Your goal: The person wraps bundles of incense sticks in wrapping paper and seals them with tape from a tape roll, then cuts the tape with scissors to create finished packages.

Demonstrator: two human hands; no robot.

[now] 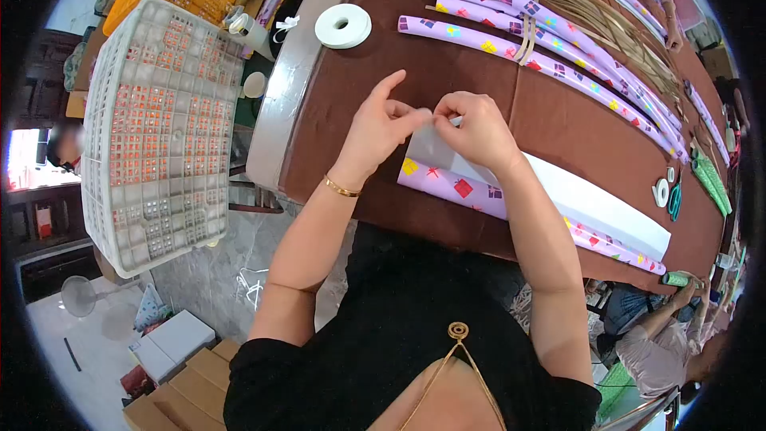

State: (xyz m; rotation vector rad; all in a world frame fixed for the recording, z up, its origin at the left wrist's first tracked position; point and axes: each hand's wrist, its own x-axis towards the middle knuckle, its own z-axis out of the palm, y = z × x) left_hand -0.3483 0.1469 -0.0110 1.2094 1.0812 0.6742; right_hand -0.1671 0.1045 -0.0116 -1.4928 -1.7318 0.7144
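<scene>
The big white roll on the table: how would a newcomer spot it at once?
Start at the brown-covered table and find its left side, facing the white crate. Beyond the left hand, a white roll with a hole lies flat. It looks larger than the small white rolls beside the teal scissors at the right.

I wear a black top (399, 295) with short sleeves, the left sleeve (257, 363) at seven o'clock, the right sleeve (576, 401) between four and five. A thin gold chain (429, 381) carries a round gold pendant (457, 330), ringed and dark-patterned, at five o'clock. A gold bracelet (342, 187) circles my wrist below my left hand (381, 126).
</scene>
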